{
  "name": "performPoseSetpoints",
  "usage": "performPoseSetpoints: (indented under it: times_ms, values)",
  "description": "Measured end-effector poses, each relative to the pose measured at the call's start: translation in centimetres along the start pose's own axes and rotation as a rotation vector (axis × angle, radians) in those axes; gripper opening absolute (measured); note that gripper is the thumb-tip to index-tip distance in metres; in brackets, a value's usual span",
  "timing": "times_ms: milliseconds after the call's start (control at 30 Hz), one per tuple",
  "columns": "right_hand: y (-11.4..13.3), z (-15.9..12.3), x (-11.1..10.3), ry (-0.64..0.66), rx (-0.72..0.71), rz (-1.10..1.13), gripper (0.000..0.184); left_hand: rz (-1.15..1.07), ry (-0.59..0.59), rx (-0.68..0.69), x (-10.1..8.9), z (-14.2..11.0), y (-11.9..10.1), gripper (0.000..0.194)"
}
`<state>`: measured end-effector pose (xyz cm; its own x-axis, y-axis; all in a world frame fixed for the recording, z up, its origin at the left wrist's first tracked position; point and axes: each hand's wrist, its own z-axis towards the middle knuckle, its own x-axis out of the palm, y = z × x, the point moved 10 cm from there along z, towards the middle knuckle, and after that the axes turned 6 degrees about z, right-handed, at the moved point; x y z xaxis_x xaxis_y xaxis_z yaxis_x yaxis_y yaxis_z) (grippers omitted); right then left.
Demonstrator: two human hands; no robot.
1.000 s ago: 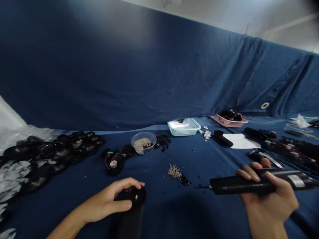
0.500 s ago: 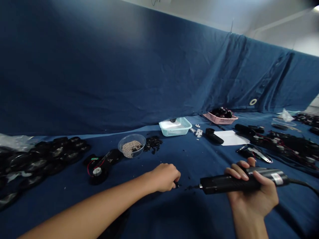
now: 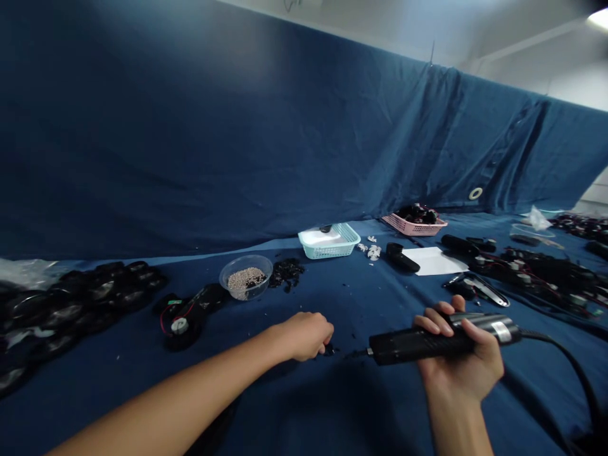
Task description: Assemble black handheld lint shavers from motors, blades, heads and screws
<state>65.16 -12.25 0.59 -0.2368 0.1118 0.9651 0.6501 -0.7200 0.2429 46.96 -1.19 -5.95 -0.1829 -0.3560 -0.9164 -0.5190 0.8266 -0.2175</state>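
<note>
The black electric screwdriver (image 3: 422, 345) lies level above the middle of the cloth-covered worktop (image 3: 351, 405), its bit toward the left hand (image 3: 306, 335). The right hand (image 3: 463, 370) wraps the body, thumb along the near side. The left hand is curled palm-down; its fingertips are hidden, so whether they pinch the small dark piece (image 3: 329, 349) beside them cannot be told.

As far as the view shows, the bit sits in no screw head, so no fastening seems under way. Just beyond, the clear bowl (image 3: 261, 288) holds plenty of loose screws, next to scattered black bits (image 3: 287, 272). To its left a housing half (image 3: 204, 301) lies open, red wire exposed, evidently unclosed.

Toward the worktop's left edge lie many glossy black shells (image 3: 95, 304); at its right, heaped wired parts (image 3: 546, 272). Near the far edge stand a pale blue basket (image 3: 330, 253) and a filled pink basket (image 3: 408, 227). How much is complete cannot be counted.
</note>
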Motion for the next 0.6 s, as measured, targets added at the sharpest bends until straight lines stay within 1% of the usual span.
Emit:
performPoseSetpoints:
  times_ms: [133,267,467,600]
  values:
    - [-0.4,-0.1,-0.1,0.002,0.014,0.001,0.04,-0.059,-0.015,0.003,-0.2,-0.1,0.3,0.022]
    - [-0.5,-0.1,-0.1,0.006,0.022,0.001,0.042,-0.17,-0.056,0.01,-0.9,-0.5,0.8,0.025]
    - [-0.7,0.0,-0.1,0.001,0.019,0.003,0.042,-0.332,-0.193,-0.027,-1.8,-1.5,2.0,0.025]
    - [-0.9,-0.1,0.0,-0.01,0.011,0.004,0.041,-0.437,-0.31,-0.057,-2.7,-2.3,2.8,0.025]
